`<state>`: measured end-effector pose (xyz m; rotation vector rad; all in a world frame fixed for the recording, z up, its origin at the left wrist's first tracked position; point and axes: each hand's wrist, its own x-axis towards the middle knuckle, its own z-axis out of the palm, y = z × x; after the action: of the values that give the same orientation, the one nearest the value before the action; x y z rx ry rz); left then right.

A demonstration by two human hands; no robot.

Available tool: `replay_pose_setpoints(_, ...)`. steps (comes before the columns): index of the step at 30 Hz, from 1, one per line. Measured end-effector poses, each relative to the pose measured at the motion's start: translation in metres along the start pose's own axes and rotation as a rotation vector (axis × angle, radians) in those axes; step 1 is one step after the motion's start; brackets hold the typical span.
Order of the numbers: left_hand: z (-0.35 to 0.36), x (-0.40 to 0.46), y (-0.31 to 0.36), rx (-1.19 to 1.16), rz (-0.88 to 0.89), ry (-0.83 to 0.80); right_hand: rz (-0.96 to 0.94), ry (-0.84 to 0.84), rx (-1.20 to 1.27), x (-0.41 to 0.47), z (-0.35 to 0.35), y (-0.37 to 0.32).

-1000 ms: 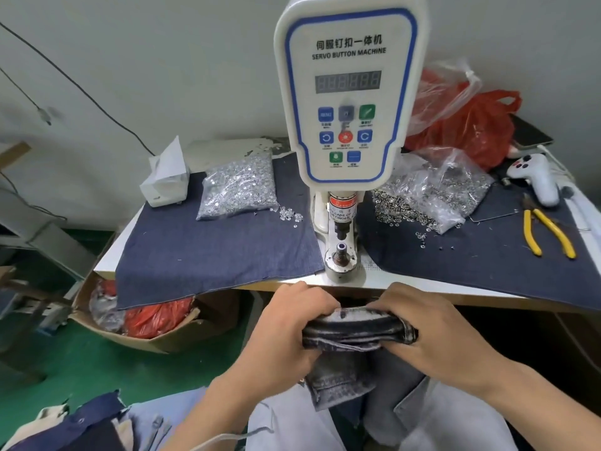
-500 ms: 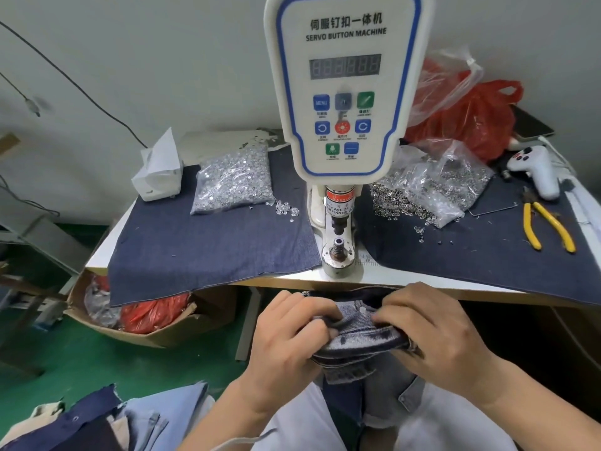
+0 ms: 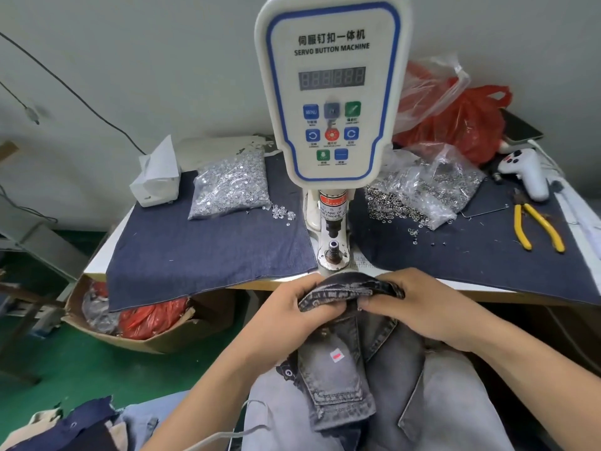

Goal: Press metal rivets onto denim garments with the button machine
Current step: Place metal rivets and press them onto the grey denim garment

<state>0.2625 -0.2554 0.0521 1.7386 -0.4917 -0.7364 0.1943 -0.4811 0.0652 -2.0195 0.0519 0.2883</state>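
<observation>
Two hands, left [image 3: 286, 315] and right [image 3: 419, 307], gripping one denim garment [image 3: 344, 289] (perhaps its waistband), two rivet bags [image 3: 232, 187]

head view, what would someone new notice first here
The tall white servo button machine stands at the middle of the table, its blue-edged control panel facing the camera. Just below it, at the table's front edge, the left hand and right hand grip a folded grey denim garment. Clear bags of metal rivets lie on dark cloth at either side of the machine.
</observation>
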Motion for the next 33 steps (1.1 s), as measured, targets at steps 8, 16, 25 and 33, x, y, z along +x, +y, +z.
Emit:
replay_pose_setpoints(8, 0.002, 0.004, 0.006, -0.45, -0.227, -0.093, 0.204, -0.094, 0.543, 0.001, -0.004, -0.003)
replay_pose_setpoints(16, -0.005, 0.009, 0.005, -0.403, -0.191, -0.277, 0.2, 0.001, 0.766, 0.008, -0.006, -0.003)
replay_pose_setpoints(25, -0.05, 0.011, 0.003, -0.055, -0.089, -0.31, 0.208, -0.085, 0.635, 0.002, -0.022, 0.024)
replay_pose_setpoints(33, -0.011, 0.034, 0.019, -0.169, -0.119, -0.192, -0.039, -0.272, -0.092, 0.014, -0.027, 0.001)
